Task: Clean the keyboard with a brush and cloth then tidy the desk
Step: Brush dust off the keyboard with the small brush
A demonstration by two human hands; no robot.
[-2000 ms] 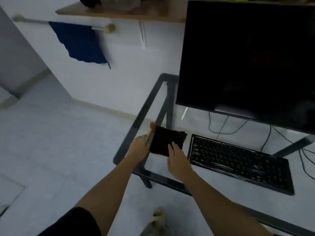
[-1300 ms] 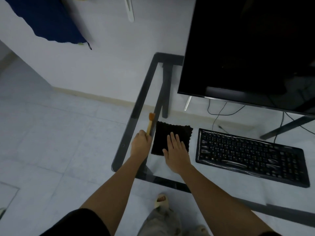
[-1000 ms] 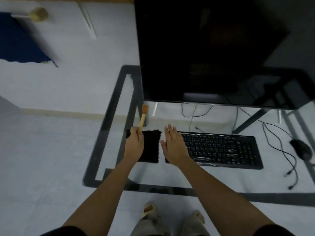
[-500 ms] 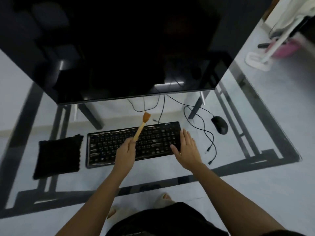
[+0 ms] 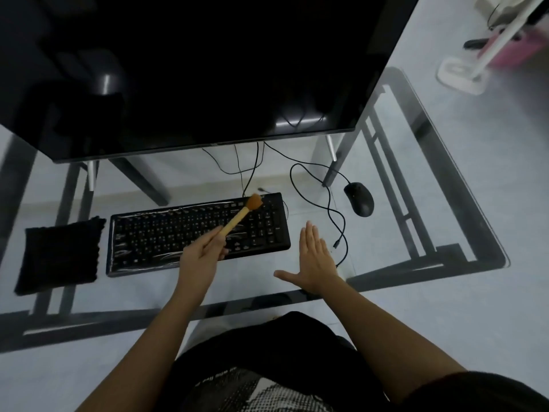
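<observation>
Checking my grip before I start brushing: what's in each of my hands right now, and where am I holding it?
Left hand holds the brush by the lower end of its wooden handle, bristles over the keyboard. Right hand is open, holding nothing.

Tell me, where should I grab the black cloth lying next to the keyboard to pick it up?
Pinch the black cloth at its near left corner, coming down from above. It lies flat and limp on the glass desk, so nothing sticks up to grip. Its right edge sits close beside the keyboard; the left side looks clear.
</observation>
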